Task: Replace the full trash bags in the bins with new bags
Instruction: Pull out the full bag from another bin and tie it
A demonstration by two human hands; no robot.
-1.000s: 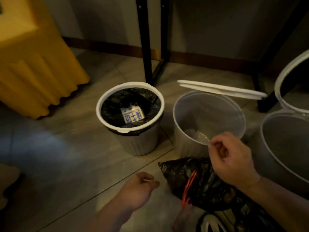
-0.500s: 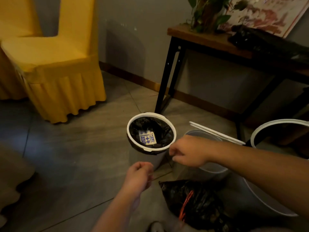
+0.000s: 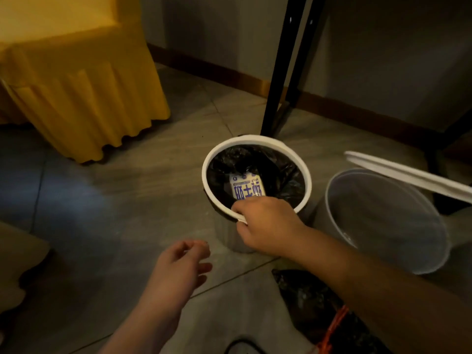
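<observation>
Black bags [image 3: 288, 175], two (one in bin [image 3: 255, 139])

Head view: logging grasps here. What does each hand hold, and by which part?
The right hand grips the white ring of the lined bin at its near edge; the left hand holds nothing.

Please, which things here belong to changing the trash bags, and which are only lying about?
Job: lined bin, its black bag, right hand gripping its rim, left hand, empty bin, full bag on the floor.
Lying about: yellow chair cover, black table legs.
</observation>
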